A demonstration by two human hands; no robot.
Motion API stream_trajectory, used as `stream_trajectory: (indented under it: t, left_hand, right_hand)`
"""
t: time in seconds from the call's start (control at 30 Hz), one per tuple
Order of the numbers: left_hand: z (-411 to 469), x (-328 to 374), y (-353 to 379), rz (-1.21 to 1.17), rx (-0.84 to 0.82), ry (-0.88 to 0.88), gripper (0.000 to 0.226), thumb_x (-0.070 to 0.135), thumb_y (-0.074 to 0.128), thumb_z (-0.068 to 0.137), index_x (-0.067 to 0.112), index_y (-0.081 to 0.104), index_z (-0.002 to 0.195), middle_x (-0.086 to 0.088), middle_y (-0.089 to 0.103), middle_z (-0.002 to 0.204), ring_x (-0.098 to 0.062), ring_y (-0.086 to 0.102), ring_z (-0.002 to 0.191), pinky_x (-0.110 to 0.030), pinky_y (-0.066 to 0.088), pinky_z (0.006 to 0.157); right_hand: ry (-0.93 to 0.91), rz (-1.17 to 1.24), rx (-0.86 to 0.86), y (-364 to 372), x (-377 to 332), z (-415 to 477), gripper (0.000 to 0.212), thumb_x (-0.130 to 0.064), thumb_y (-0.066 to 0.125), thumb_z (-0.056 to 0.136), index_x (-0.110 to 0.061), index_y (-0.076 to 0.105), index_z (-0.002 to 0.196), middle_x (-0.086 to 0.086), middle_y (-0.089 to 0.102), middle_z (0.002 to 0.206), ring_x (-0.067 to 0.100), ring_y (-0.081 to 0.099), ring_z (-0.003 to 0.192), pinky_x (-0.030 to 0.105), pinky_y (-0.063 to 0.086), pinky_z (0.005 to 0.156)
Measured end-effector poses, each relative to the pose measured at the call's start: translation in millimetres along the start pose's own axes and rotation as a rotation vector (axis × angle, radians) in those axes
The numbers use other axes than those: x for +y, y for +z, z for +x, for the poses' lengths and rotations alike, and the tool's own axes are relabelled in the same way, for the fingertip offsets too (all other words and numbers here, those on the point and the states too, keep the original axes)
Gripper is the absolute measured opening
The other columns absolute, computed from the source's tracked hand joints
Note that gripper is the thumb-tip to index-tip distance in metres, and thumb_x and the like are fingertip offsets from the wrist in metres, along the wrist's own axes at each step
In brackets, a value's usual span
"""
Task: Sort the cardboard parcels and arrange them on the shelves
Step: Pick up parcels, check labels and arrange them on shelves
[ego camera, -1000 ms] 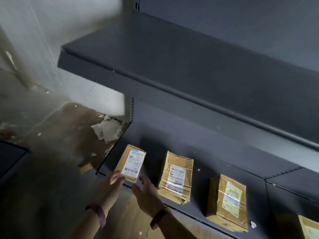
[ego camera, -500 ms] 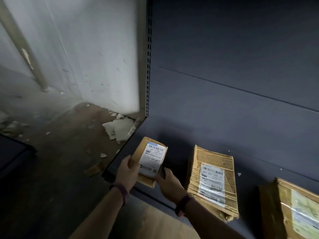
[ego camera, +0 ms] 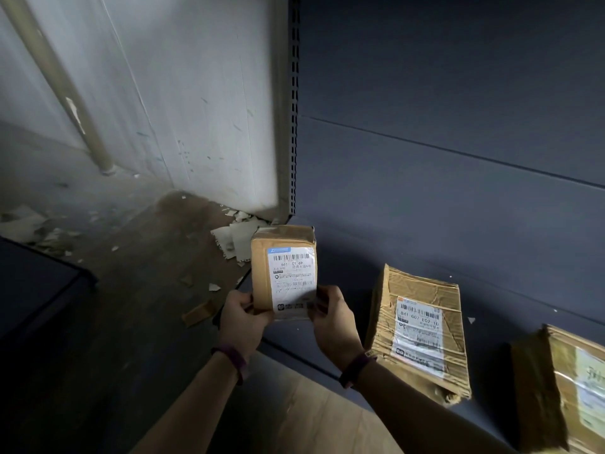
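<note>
A small brown cardboard parcel (ego camera: 284, 270) with a white barcode label stands tilted up above the left end of the dark bottom shelf (ego camera: 347, 329). My left hand (ego camera: 244, 317) grips its lower left corner and my right hand (ego camera: 332, 317) grips its lower right corner. A larger taped parcel (ego camera: 419, 332) lies flat on the shelf to the right. A third parcel (ego camera: 563, 388) sits at the right edge, partly cut off.
The shelf's dark back panel (ego camera: 458, 142) rises behind the parcels, with a slotted upright (ego camera: 293, 103) at its left. Torn paper scraps (ego camera: 235, 237) litter the brown floor beside a white wall (ego camera: 183, 103). A dark low unit (ego camera: 36, 283) stands at the left.
Both hands reached the small parcel lying on the shelf, gripped it and lifted it upright toward me. The camera moved lower and closer, so the upper shelf left the view.
</note>
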State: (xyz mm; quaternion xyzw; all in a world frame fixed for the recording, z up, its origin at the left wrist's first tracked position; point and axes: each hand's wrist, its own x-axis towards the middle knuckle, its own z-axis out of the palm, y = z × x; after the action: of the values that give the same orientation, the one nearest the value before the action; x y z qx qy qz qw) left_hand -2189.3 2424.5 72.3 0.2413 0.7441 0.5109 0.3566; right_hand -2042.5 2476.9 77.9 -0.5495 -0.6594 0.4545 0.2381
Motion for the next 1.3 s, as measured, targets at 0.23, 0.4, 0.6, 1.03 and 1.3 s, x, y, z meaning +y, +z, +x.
stream_trajectory:
  t: [0.23, 0.4, 0.6, 1.03, 1.3]
  left_hand:
    - [-8, 2, -4, 0.05, 0.003, 0.065, 0.038, -0.003, 0.077, 0.072, 0.01, 0.053, 0.099, 0.006, 0.058, 0.089, -0.01, 0.056, 0.085, -0.016, 0.041, 0.066]
    - [-4, 5, -1, 0.072, -0.04, 0.125, 0.032, 0.0, 0.057, 0.089, 0.03, 0.055, 0.077, 0.012, 0.059, 0.082, -0.001, 0.055, 0.08, -0.02, 0.041, 0.072]
    - [6, -9, 11, 0.149, -0.07, 0.025, 0.022, 0.006, 0.052, 0.093, 0.009, 0.062, 0.112, -0.002, 0.066, 0.096, -0.018, 0.062, 0.094, -0.025, 0.047, 0.08]
    - [-32, 41, 76, 0.155, -0.162, 0.368, 0.029, 0.01, 0.058, 0.09, 0.016, 0.06, 0.119, 0.0, 0.06, 0.122, -0.016, 0.055, 0.114, -0.013, 0.042, 0.092]
    - [-81, 38, 148, 0.414, -0.536, 0.115, 0.044, 0.025, 0.057, 0.093, 0.017, 0.046, 0.135, -0.001, 0.055, 0.133, -0.013, 0.054, 0.11, -0.024, 0.042, 0.086]
  right_hand:
    - [0.005, 0.026, 0.016, 2, 1, -9, 0.027, -0.008, 0.054, 0.096, -0.011, 0.049, 0.122, -0.003, 0.06, 0.114, 0.004, 0.053, 0.099, 0.008, 0.045, 0.069]
    - [0.12, 0.096, -0.04, 14, 6, -14, 0.031, -0.027, 0.055, 0.097, -0.015, 0.052, 0.125, 0.0, 0.064, 0.121, 0.012, 0.064, 0.105, 0.014, 0.051, 0.074]
    - [0.165, 0.086, -0.072, 23, 16, -8, 0.031, -0.027, 0.051, 0.099, -0.019, 0.054, 0.129, -0.002, 0.064, 0.125, 0.004, 0.061, 0.101, 0.007, 0.047, 0.068]
    - [-0.103, -0.28, 0.2, -94, 6, -24, 0.039, -0.021, 0.052, 0.096, -0.013, 0.052, 0.134, 0.007, 0.06, 0.129, 0.025, 0.056, 0.116, 0.036, 0.045, 0.097]
    - [0.386, -0.235, 0.135, -169, 92, -70, 0.029, -0.038, 0.045, 0.097, -0.017, 0.054, 0.115, 0.005, 0.063, 0.107, 0.022, 0.062, 0.091, 0.047, 0.053, 0.085]
